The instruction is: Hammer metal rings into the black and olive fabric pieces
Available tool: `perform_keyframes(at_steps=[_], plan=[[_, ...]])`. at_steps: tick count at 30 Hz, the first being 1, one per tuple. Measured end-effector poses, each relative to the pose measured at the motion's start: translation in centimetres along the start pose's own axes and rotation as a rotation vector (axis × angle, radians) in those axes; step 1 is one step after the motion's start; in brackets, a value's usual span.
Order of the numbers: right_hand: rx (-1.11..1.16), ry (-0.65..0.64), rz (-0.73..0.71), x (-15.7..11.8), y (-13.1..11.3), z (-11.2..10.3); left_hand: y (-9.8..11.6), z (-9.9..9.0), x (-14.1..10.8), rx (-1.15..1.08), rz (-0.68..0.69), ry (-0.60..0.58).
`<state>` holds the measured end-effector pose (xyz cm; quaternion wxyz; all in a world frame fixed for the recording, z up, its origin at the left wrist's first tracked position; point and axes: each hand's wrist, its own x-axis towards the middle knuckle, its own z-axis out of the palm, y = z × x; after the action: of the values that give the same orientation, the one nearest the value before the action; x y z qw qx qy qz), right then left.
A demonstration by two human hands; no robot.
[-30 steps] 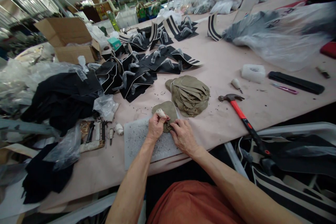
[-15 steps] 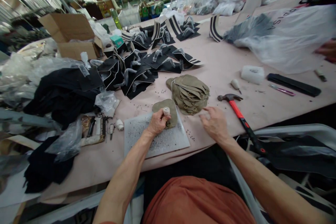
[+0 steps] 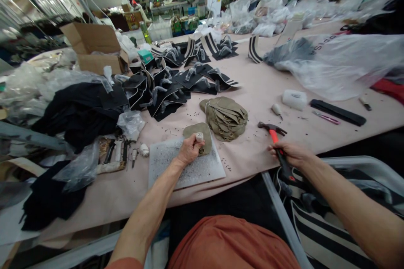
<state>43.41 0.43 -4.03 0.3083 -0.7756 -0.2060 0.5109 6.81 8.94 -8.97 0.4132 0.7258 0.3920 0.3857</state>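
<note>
My left hand (image 3: 189, 149) is closed around a punch with a white-wrapped top (image 3: 199, 136), held upright on an olive fabric piece (image 3: 205, 131). That piece lies on a pale speckled board (image 3: 170, 168) and has a small metal ring near my fingers. The punch's lower end is hidden by my hand. My right hand (image 3: 292, 153) grips the red and black handle of a claw hammer (image 3: 273, 134), its head resting at or just above the table. Behind the board sits a stack of olive pieces (image 3: 225, 117) with metal rings.
Black pieces with wrapped handles (image 3: 176, 84) spread over the table's far left. A white-wrapped tool (image 3: 277, 110), a white block (image 3: 294, 99), a pink-handled tool (image 3: 326, 117) and a black case (image 3: 337, 112) lie at right. A crate (image 3: 362, 166) stands below the right edge.
My right hand has moved right from beside the olive stack and taken hold of the hammer's handle. The left hand keeps its place on the punch. The camera view has tilted up slightly.
</note>
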Motion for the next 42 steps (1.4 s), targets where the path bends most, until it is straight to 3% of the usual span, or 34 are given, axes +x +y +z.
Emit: perform_keyframes(at_steps=[4, 7, 11, 13, 16, 18, 20, 22, 25, 29, 31, 35, 37, 42], plan=[[0.173, -0.082, -0.054, -4.3, -1.2, 3.6, 0.0, 0.0, 0.0, 0.009, 0.0, 0.005], [0.115, -0.079, -0.309, -8.2, -3.2, 6.0, 0.0, 0.0, 0.0, 0.011, 0.003, 0.003], [-0.427, 0.065, -0.885, -11.8, -6.5, 8.4, 0.1, 0.0, 0.0, 0.035, 0.035, 0.005], [-0.76, 0.101, -1.001, -12.3, -7.3, 9.4, 0.1, 0.0, 0.0, 0.044, 0.042, 0.012], [-1.144, 0.0, -0.966, -12.4, -7.7, 10.3, 0.0, 0.0, 0.0, 0.042, 0.035, 0.018], [-1.203, -0.039, -0.955, -12.7, -8.5, 10.2, -0.1, -0.1, 0.0, 0.049, 0.027, 0.022], [-1.095, 0.025, -1.009, -13.6, -9.9, 9.7, 0.0, -0.1, -0.1, 0.054, 0.026, 0.023], [-0.87, 0.169, -1.111, -14.6, -11.1, 9.4, 0.0, -0.1, -0.2, 0.048, 0.031, 0.02], [-0.624, 0.303, -1.183, -15.1, -10.7, 9.9, 0.2, -0.1, -0.3, 0.051, 0.037, 0.02], [-1.031, 0.017, -0.98, -13.3, -8.1, 10.9, 0.0, -0.1, -0.2, 0.075, 0.052, 0.003], [-1.121, -0.049, -0.952, -12.9, -8.1, 10.7, -0.2, -0.1, -0.2, 0.088, 0.042, 0.007], [-0.811, 0.202, -1.096, -13.6, -9.9, 10.0, -0.3, -0.1, -0.3, 0.087, 0.026, 0.014], [-0.774, 0.244, -1.074, -13.8, -9.8, 10.2, -0.1, -0.1, -0.3, 0.082, 0.033, 0.005], [-1.081, -0.048, -0.835, -11.6, -7.2, 9.9, 0.4, -0.3, -0.2, 0.075, 0.036, -0.003]])
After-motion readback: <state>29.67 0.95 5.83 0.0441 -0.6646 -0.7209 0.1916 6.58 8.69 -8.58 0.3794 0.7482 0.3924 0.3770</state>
